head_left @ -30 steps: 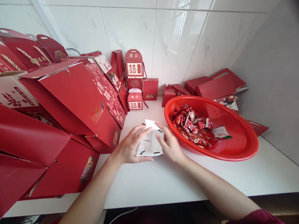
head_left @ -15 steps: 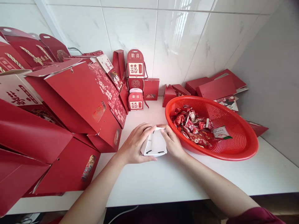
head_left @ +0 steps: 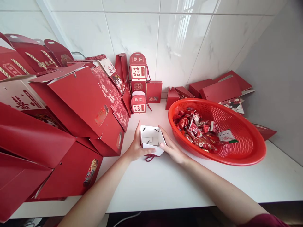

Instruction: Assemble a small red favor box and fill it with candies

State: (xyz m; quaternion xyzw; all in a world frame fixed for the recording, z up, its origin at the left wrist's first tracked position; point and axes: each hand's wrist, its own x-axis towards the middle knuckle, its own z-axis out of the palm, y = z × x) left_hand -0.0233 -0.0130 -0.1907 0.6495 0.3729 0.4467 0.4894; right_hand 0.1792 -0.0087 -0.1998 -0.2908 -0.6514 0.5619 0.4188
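Between my hands is a small gift box (head_left: 147, 132), its top open and its white inside facing me. Dark cord ends show on its inner walls, and a dark red cord loop (head_left: 150, 158) hangs out at the near side. My left hand (head_left: 137, 145) grips the left side, thumb along the near wall. My right hand (head_left: 172, 147) holds the right side, thumb on the near right edge. Just right of it stands a red plastic basket (head_left: 248, 148) with wrapped candies (head_left: 197, 127) in it.
Red gift boxes and bags (head_left: 80, 97) crowd the left side. Two small boxes with cords (head_left: 138, 104) are stacked near the tiled wall (head_left: 132, 28). More red boxes (head_left: 221, 90) lie behind the basket. The white table's front edge (head_left: 161, 206) runs below my forearms.
The box has tipped so its inside now shows, with the walls spread wider. My fingers have shifted from its top edges to its sides, and the cord loop has come into view.
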